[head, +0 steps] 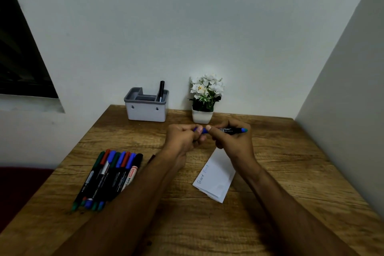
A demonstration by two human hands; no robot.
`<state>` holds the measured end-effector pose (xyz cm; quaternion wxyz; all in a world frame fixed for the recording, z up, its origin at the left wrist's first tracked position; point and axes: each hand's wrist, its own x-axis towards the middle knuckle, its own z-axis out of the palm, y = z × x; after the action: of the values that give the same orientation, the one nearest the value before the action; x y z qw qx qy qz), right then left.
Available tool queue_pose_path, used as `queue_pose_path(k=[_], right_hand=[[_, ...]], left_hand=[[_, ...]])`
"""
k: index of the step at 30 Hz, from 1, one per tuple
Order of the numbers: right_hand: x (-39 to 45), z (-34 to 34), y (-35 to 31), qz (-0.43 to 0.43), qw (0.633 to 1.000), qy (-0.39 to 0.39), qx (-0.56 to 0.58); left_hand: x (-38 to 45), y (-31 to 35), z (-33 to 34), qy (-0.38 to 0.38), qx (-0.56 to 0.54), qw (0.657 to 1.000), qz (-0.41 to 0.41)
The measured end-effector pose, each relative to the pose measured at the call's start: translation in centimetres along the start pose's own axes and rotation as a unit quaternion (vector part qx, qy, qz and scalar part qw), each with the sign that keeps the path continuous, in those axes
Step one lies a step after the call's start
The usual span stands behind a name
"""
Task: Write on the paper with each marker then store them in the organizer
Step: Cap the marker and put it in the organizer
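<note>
I see both hands raised over the grained wooden surface (291,151): the left hand (182,141) pinches the blue cap end of a slim cylindrical marker (228,130), the right hand (232,141) curls round its black barrel. Beyond them stands the boxy grey plastic organizer (146,108), holding one black pen (161,90). Beneath the right hand lies the folded white paper (216,176); left of the left forearm, a fan of capped markers (108,176).
</note>
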<state>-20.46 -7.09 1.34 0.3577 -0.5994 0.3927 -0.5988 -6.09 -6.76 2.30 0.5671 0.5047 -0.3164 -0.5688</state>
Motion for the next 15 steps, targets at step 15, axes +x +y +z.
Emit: queue_pose_path(k=[15], right_hand=[[2.8,4.9,0.5,0.001,0.983,-0.108,-0.149]], left_hand=[[1.9,5.3,-4.4,0.056,0.068,0.970,0.226]])
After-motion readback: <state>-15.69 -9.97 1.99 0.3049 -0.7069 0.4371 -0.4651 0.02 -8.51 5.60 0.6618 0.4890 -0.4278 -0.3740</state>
